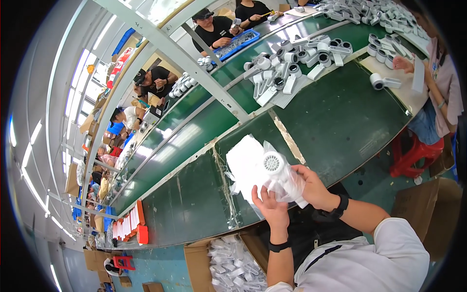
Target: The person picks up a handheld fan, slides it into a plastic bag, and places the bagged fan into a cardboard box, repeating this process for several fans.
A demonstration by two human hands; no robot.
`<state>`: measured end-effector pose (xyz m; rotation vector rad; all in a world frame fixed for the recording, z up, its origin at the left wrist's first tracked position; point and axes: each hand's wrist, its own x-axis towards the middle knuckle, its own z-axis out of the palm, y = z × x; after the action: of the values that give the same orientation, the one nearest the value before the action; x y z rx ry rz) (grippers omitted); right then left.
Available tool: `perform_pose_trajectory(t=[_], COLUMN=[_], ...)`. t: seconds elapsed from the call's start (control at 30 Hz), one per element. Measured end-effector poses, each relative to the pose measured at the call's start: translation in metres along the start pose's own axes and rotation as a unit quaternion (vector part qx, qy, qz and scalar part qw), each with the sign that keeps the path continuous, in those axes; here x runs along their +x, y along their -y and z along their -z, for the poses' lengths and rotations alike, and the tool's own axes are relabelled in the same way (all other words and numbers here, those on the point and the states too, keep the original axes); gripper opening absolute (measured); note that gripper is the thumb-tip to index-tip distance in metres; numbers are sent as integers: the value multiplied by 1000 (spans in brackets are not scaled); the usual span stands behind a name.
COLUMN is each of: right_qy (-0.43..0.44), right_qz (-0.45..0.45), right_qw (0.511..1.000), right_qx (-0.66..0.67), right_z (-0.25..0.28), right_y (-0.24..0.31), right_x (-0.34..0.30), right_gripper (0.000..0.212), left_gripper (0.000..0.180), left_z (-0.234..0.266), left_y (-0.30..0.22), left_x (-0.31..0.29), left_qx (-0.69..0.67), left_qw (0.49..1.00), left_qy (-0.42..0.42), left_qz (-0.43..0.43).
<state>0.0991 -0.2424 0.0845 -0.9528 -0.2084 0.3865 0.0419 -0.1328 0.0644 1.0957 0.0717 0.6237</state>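
A white handheld fan with a round slotted grille [274,163] sits inside a clear plastic bag [288,187], held over the bench's near edge. My right hand [318,191] grips the bagged fan from the right, its fingers wrapped round the body. At the bag's lower left, my left hand [272,208] has its fingers curled against the film, pinching it. Just beyond my hands, a stack of white plastic bags [244,158] lies on the green bench [187,209]. The bag and my hands hide part of the fan's handle.
A heap of white fans [292,61] lies farther along the bench. At right, a co-worker's hand [403,64] is near more fans. Below, a cardboard box [197,265] holds bagged fans [236,263]. Orange-red boxes [130,224] stand at left. A metal post [194,73] crosses the bench.
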Motion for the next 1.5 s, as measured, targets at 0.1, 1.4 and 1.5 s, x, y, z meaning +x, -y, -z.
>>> perform_pose_trajectory(t=[0.1, 1.4, 1.5], right_qy=[-15, -76, -53], right_qz=[-48, 185, 207], right_qw=[998, 935, 917], right_qx=[42, -294, -337], right_z=[-2, -3, 1], right_y=[11, -8, -10], right_x=[2, -5, -12], right_gripper=[28, 15, 12], left_gripper=[59, 49, 44], left_z=[10, 20, 27], left_y=[7, -18, -24], left_x=[-1, 6, 15], left_qx=[50, -92, -126], left_qw=[993, 977, 973], left_qy=[92, -23, -79], left_qz=[-50, 191, 177])
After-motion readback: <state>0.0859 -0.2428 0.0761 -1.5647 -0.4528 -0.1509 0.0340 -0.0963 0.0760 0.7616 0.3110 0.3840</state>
